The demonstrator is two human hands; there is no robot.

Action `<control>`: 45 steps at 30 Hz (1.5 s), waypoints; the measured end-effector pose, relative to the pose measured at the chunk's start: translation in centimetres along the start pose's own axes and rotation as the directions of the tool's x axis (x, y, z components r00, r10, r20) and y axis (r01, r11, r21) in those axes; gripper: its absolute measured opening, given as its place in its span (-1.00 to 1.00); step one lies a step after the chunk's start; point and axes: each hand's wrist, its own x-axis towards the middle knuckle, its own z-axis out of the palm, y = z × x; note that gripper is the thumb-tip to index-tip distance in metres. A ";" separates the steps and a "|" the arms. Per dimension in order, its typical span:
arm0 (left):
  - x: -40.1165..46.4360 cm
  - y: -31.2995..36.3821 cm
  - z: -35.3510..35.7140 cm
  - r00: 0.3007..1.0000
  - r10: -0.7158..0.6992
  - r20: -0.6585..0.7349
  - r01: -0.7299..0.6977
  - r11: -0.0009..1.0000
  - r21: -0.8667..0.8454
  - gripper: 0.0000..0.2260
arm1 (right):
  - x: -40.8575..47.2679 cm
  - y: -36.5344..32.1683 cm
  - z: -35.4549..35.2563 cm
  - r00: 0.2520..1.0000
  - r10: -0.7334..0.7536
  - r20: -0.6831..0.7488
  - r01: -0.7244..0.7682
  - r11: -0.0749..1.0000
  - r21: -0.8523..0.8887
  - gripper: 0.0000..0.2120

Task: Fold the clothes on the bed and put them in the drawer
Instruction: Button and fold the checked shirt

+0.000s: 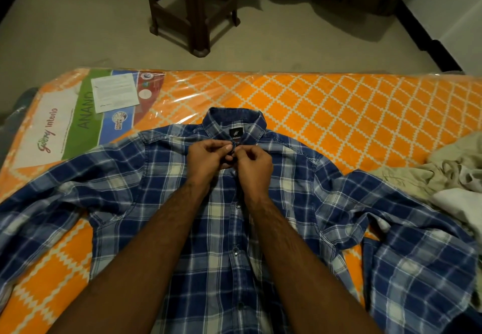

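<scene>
Orange diamond-patterned mattress [339, 104], wrapped in clear plastic, served as the bed; maker's label [65, 125] and a white paper sheet [116, 93] lay under the wrap at the far left corner. Beige floor beyond, with a dark wooden stool [193, 13] standing on it.

Blue plaid shirt [161, 198] lay spread front-up across the mattress, collar [234, 120] away from the person, both sleeves flung outward and rumpled. Placket buttons [236, 251] down the chest looked fastened; no fold made in it. A crumpled heap of beige clothes [448, 177] sat at the right edge, just beside the shirt's sleeve, unfolded. No drawer in view.

Judged stage: early. Shirt was being closed at the neck ahead of folding; everything else remained — folding this shirt, folding the beige heap, carrying all to the drawer.

Left hand [208, 157] was at the collar opening, fingers curled, thumb and forefinger pinching the placket edge just below the neck label. Right hand [254, 166] met it from the other side, fingertips bunched in a tight pinch on the opposite edge. Both grips clenched on shirt fabric, touching each other at the top button; the button itself was hidden between the fingers.
</scene>
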 end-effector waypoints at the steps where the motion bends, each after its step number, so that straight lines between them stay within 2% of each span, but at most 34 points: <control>1: -0.1 0.0 0.0 1.000 0.007 0.005 -0.007 1.000 -0.010 -0.90 | 0.3 -0.1 -0.2 0.999 0.022 0.026 -0.023 0.999 0.034 -0.92; 7: -1.2 0.2 -0.6 0.990 0.060 0.129 -0.049 0.995 -0.088 -0.78 | 1.4 -0.7 -0.9 0.987 0.099 0.130 -0.115 0.986 0.124 -0.94; 10: -1.2 0.2 -0.7 0.984 0.082 0.157 -0.073 0.996 -0.057 -0.74 | 1.6 -0.6 -0.8 0.979 0.127 0.159 -0.150 0.978 0.142 -0.92; 16: -1.2 -0.7 0.2 0.990 0.142 0.012 -0.142 0.987 0.079 -0.85 | 1.9 -0.8 -0.9 0.967 0.146 0.209 -0.168 0.981 0.094 -0.92; 19: -1.0 -0.5 0.8 0.968 0.236 -0.088 -0.205 0.940 0.273 -0.89 | 1.9 -0.8 -0.9 0.970 0.130 0.204 -0.146 0.987 0.064 -0.92; 21: -1.1 -0.2 1.1 0.959 0.264 -0.106 -0.215 0.916 0.340 -0.89 | 2.0 -0.5 -0.8 0.972 0.115 0.205 -0.128 0.990 0.052 -0.91; 23: -1.1 0.0 1.3 0.967 0.226 -0.114 -0.178 0.928 0.328 -0.90 | 1.9 -0.1 -0.7 0.976 0.084 0.202 -0.094 0.995 0.038 -0.92; 25: -0.9 0.4 1.3 0.984 0.130 -0.118 -0.095 0.959 0.266 -0.89 | 1.7 0.3 -0.6 0.981 0.039 0.191 -0.042 0.999 0.016 -0.92; 28: -0.7 1.8 1.1 0.994 -0.045 -0.101 0.058 0.990 0.131 -0.72 | 1.3 0.6 -0.9 0.987 -0.030 0.157 0.037 0.998 -0.044 -0.93; 32: -0.4 2.6 0.7 0.994 -0.102 -0.038 0.107 0.985 0.132 -0.61 | 0.7 0.7 -1.0 0.981 -0.119 0.153 0.130 0.989 -0.068 -0.94; 34: -0.6 2.6 0.7 0.995 -0.086 -0.044 0.092 0.984 0.153 -0.60 | 0.5 0.6 -1.2 0.981 -0.133 0.142 0.137 0.990 -0.019 -0.93; 38: -1.5 2.4 -0.4 0.998 0.062 -0.020 -0.058 0.981 0.185 -0.72 | 0.5 0.8 -2.7 0.995 -0.003 0.101 -0.026 0.956 0.291 -0.94; 39: -1.4 2.2 -1.1 0.986 0.169 -0.013 -0.160 0.951 0.263 -0.75 | 0.5 1.0 -3.1 0.993 0.004 0.120 -0.037 0.960 0.279 -0.94; 40: -1.3 2.4 -2.1 0.948 0.317 -0.002 -0.288 0.863 0.415 -0.75 | 0.4 1.0 -3.3 0.989 -0.002 0.147 -0.036 0.965 0.258 -0.94; 41: -0.9 2.7 -3.4 0.893 0.450 0.034 -0.372 0.691 0.620 -0.74 | 0.1 0.9 -3.4 0.985 -0.022 0.172 -0.019 0.973 0.230 -0.95; 42: -0.6 3.0 -4.9 0.845 0.530 0.072 -0.369 0.479 0.797 -0.70 | -0.2 0.9 -3.4 0.980 -0.040 0.197 0.003 0.982 0.187 -0.96; 43: -0.2 3.3 -6.6 0.825 0.556 0.099 -0.302 0.286 0.909 -0.63 | -0.6 0.7 -3.4 0.974 -0.071 0.216 0.044 0.991 0.129 -0.96; 44: 0.4 3.5 -8.4 0.855 0.508 0.103 -0.220 0.176 0.960 -0.54 | -1.1 0.4 -3.5 0.966 -0.111 0.231 0.101 0.993 0.056 -0.97; 45: 0.7 3.8 -10.0 0.900 0.429 0.083 -0.149 0.124 0.981 -0.45 | -1.6 0.1 -3.6 0.954 -0.163 0.251 0.172 0.985 -0.012 -0.98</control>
